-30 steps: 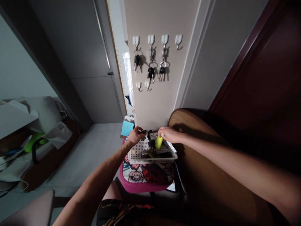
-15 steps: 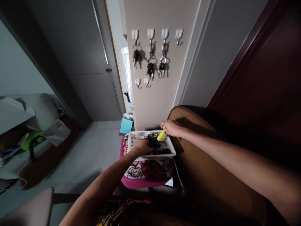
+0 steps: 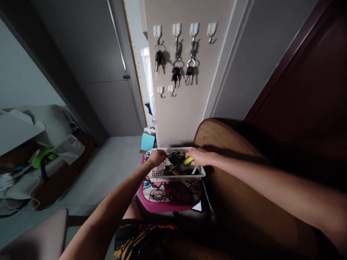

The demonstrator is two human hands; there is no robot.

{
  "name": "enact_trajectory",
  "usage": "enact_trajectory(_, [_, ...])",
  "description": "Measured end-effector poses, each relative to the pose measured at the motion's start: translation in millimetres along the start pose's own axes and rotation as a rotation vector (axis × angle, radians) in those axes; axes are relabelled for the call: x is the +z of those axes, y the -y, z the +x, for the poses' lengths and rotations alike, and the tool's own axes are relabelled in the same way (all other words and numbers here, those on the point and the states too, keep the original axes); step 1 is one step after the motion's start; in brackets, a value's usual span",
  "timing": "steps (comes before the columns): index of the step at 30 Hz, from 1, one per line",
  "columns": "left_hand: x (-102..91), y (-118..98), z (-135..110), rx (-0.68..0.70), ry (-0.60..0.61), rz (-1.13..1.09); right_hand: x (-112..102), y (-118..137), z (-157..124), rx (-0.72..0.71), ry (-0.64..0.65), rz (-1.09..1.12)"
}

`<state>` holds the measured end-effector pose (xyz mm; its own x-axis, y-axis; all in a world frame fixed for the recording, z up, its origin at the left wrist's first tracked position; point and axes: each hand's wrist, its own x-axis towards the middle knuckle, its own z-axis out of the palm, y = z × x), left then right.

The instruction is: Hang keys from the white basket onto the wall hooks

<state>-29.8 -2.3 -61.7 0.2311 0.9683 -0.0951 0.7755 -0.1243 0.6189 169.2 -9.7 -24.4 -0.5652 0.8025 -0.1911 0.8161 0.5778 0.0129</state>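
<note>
Seemingly sorting the basket [image 3: 177, 178], the right hand [image 3: 200, 156] pinches a yellow piece [image 3: 188, 160], the left hand [image 3: 157, 158] has an unclear grip, and the next move needs gentle separating.

Keys [image 3: 176, 157], apparently, lie in the basket [image 3: 177, 178] on the seat [image 3: 170, 194].

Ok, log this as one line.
left hand: over white basket, grip unclear | right hand: holding yellow object | wall: three key bunches on hooks
</note>
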Motion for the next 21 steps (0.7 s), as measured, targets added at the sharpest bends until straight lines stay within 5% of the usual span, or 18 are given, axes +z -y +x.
enact_trajectory(6, [21.8, -9, -9, 0.113, 0.049, 0.124, -3, 3, -1, 0.021, 0.024, -0.016])
enact_trajectory(11, [24.8, -16, -10, 0.051, 0.038, 0.191, -8, 4, -1, 0.048, 0.023, -0.012])
enact_trajectory(21, [-23.1, -10, -2, -0.034, 0.006, -0.722, -20, -4, 2, 0.076, -0.108, 0.165])
